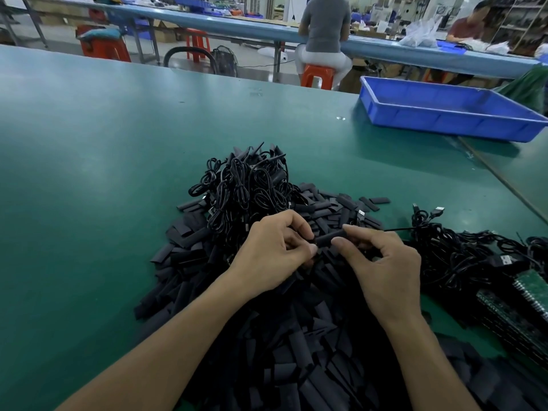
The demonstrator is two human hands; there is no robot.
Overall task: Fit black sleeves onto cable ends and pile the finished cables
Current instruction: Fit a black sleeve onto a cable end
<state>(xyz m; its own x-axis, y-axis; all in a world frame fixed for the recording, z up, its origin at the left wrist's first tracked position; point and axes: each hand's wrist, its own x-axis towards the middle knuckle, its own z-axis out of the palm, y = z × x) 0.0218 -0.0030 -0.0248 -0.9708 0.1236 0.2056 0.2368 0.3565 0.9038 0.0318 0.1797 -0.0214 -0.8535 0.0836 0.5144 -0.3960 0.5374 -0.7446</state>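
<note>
Over a wide heap of flat black sleeves (296, 336) on the green table (89, 173), my left hand (275, 250) and my right hand (385, 268) meet. Both pinch one black sleeve (327, 238) held level between them, the left at its left end, the right at its right end. A thin black cable (398, 229) runs from the right hand toward the tangle of cables (462, 256) on the right. Behind the hands stands a pile of coiled black cables (246, 185). What is inside the sleeve is hidden.
A blue plastic tray (444, 126) stands at the back right of the table. Green circuit boards (522, 304) lie stacked at the right edge. Beyond the table, two people sit at a long blue bench, with red stools (317, 74) and a fan (225, 60) on the floor.
</note>
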